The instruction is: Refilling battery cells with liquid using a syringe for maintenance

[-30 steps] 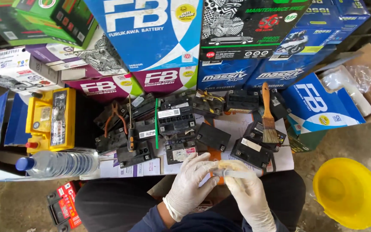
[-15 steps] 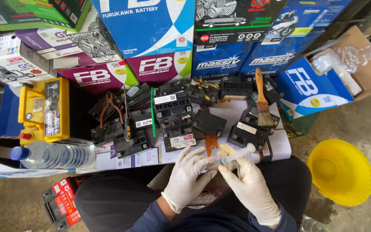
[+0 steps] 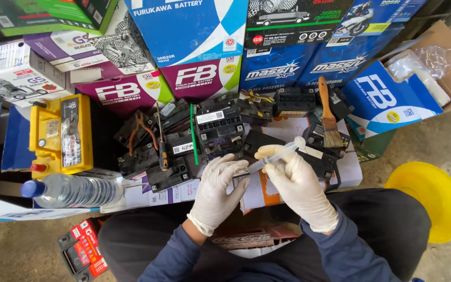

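two gloved hands, ours: right hand point(image 3: 298, 183) curled around a clear plastic syringe point(image 3: 276, 155), left hand point(image 3: 216, 189) pinching its lower tip, fingers loosely bent. syringe held above boxy black batteries point(image 3: 216, 130) on the cluttered worktop point(image 3: 352, 172); bristly wooden brush point(image 3: 329, 116) near.

The syringe point(image 3: 275, 155) tip is hidden between the gloved hands.

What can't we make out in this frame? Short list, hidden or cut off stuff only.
Head view only:
- Syringe: front tip hidden by the left hand; contents too small to tell.
- Black battery under the hands: top covered by the right hand and its fingers.
- Yellow basin: cut off by the right edge and the person's leg.
- Red battery: partly hidden by the knee.
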